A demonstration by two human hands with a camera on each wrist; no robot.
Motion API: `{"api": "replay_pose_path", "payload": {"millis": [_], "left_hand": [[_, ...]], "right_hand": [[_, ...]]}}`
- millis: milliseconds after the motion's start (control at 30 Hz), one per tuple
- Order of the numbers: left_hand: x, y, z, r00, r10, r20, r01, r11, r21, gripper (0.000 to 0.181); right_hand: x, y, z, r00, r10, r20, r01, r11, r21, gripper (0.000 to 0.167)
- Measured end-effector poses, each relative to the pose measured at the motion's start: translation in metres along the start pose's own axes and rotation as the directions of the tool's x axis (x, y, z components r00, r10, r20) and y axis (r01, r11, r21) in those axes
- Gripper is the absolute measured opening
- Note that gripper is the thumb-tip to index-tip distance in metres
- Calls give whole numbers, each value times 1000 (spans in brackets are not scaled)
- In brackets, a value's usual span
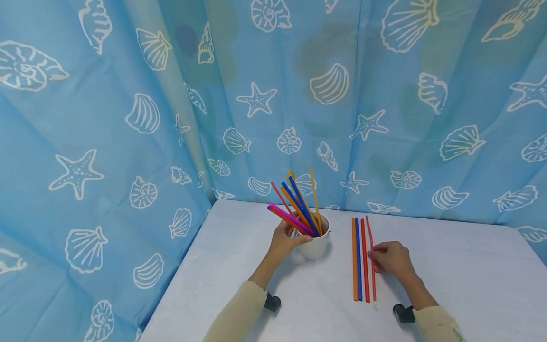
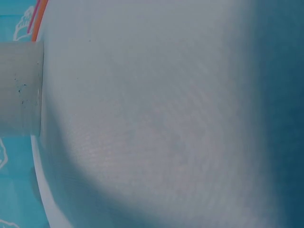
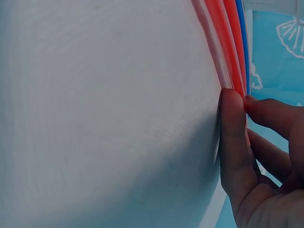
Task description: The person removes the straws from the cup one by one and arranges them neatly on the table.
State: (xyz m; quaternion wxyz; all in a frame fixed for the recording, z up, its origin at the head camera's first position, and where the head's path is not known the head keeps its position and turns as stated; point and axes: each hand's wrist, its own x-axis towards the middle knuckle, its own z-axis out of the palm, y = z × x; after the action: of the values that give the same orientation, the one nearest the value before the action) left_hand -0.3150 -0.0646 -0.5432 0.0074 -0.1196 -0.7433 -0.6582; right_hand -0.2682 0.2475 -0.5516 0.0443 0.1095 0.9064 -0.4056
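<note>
My left hand [image 1: 283, 242] grips the upper left side of a small white bucket [image 1: 314, 248], thumb across its front near the rim. In the bucket, several straws [image 1: 304, 204] in orange, blue, pink, red and yellow lean mostly left. My right hand [image 1: 393, 258] pinches a thin red straw [image 1: 373, 285] with a pale clear lower end. Left of it lie an orange straw [image 1: 354, 259], a blue straw [image 1: 359, 259] and a thicker red straw [image 1: 365, 261], side by side on the table. In the right wrist view the thumb and fingers [image 3: 232, 123] meet at the thin straw.
A white cloth covers the table [image 1: 466, 266]. Blue curtains [image 1: 290, 114] with white shell prints hang behind it and along the left. Dark camera mounts sit at the left wrist [image 1: 272, 302] and the right wrist [image 1: 403, 313].
</note>
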Motion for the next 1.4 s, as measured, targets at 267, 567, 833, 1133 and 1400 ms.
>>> {"api": "replay_pose_path", "payload": {"millis": [267, 567, 833, 1133, 1400], "left_hand": [[0, 1, -1, 1000, 19, -3, -19, 1000, 2, 66], [0, 1, -1, 1000, 17, -5, -17, 1000, 4, 68], [-2, 1, -1, 1000, 10, -11, -10, 1000, 7, 67], [-3, -1, 0, 1000, 5, -14, -4, 1000, 10, 67], [-4, 10, 0, 1000, -17, -9, 18, 1000, 7, 67]], "right_hand": [[-2, -3, 1, 1000, 27, -2, -27, 1000, 13, 42], [-2, -1, 5, 999, 38, 15, -39, 997, 61, 40], [-3, -1, 11, 1000, 8, 18, -9, 997, 75, 36], [-5, -2, 11, 1000, 3, 15, -4, 998, 62, 39], [-5, -3, 5, 998, -24, -54, 28, 997, 78, 38]]}}
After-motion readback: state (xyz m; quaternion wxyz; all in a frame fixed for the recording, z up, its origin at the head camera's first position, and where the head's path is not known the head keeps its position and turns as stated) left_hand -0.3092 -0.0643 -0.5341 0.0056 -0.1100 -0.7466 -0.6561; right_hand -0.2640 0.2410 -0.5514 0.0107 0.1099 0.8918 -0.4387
